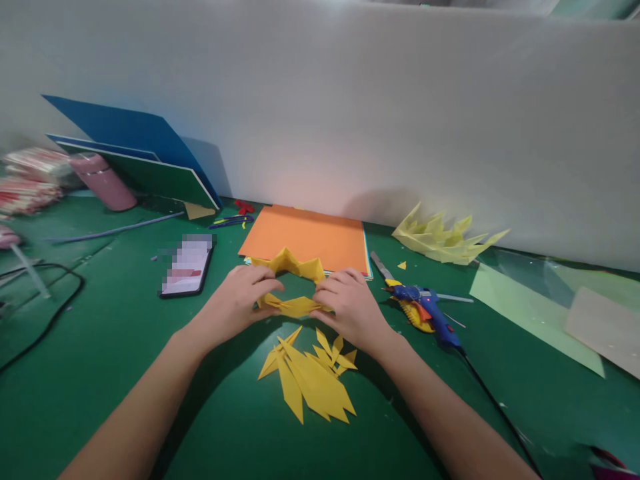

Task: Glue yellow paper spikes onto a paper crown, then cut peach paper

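Both hands, left hand (pixel 240 297) and right hand (pixel 350 303), partly cover folded yellow paper (pixel 293 283).

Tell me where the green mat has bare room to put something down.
Bare mat lies between the cable and the left forearm, below the phone; more right of the glue gun's cord, below the pale sheet. Crowded around left hand and right hand: folded paper, yellow pieces.

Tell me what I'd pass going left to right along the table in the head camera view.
Pink bottle, phone, left hand, folded yellow paper, right hand, glue gun, pale green sheet.
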Action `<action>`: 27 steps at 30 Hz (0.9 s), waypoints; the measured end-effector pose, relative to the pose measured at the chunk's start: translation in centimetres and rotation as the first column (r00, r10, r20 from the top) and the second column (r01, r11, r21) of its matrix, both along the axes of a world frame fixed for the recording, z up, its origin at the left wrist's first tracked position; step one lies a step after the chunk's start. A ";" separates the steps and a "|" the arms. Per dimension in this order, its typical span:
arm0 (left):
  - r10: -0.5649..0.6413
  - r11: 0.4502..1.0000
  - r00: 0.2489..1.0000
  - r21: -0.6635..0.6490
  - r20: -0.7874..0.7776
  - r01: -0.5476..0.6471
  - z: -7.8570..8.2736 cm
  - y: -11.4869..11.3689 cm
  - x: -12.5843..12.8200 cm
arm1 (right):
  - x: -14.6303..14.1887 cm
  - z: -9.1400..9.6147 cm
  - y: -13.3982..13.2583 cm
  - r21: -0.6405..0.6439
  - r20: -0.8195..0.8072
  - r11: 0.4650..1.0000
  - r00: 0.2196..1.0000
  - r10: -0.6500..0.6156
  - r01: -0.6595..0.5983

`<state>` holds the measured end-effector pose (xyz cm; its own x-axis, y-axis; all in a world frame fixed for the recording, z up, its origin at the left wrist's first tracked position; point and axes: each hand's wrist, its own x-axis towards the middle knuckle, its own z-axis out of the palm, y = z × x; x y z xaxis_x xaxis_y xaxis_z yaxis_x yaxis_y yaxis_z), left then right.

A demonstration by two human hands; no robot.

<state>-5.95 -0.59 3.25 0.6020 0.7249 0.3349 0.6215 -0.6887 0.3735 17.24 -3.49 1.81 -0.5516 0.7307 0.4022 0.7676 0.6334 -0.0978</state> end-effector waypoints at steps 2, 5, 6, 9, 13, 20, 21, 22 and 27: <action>0.045 0.994 0.998 0.106 -0.040 -0.040 0.1 0.0 -0.4 | 0.1 0.1 0.0 0.020 -0.091 1.000 0.996 -0.020 0.022; 0.138 0.979 0.989 0.158 -0.051 -0.128 0.0 0.2 -1.4 | 0.4 0.4 0.0 -0.003 -0.179 0.997 0.981 -0.078 0.079; 0.144 0.982 0.987 0.133 -0.067 -0.134 0.0 0.4 -1.8 | 0.6 0.5 0.1 -0.026 -0.199 0.996 0.976 -0.091 0.088; 0.100 0.994 0.987 -0.021 -0.130 -0.103 -0.3 0.7 -3.1 | 1.3 0.7 0.4 -0.166 -0.207 0.985 0.975 -0.083 0.048; 0.053 0.964 0.991 -0.254 -0.121 -0.083 -0.6 0.9 -3.6 | 2.1 0.5 0.9 -0.369 -0.120 0.929 0.993 -0.021 -0.025; 0.007 0.950 0.989 -0.308 -0.148 -0.053 -0.5 1.0 -2.5 | 1.6 -0.1 1.3 -0.380 -0.186 0.925 0.980 -0.069 -0.007; 0.011 0.955 0.992 -0.292 -0.128 -0.049 -0.5 0.9 -2.4 | 1.6 -0.2 1.3 -0.371 -0.219 0.929 0.971 -0.097 0.009; 0.018 0.960 0.994 -0.275 -0.104 -0.046 -0.4 0.9 -2.4 | 1.6 -0.2 1.2 -0.359 -0.257 0.933 0.958 -0.128 0.028; 0.121 0.971 0.993 -0.209 -0.007 -0.120 -0.3 0.9 -2.4 | 1.7 -0.1 1.1 -0.301 -0.308 0.944 0.924 -0.228 0.133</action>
<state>-8.38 0.29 2.92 0.5047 0.8460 0.1717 0.6927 -0.5156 0.5044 18.92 -2.38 1.67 -0.2678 0.9111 0.3135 0.7580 0.4001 -0.5152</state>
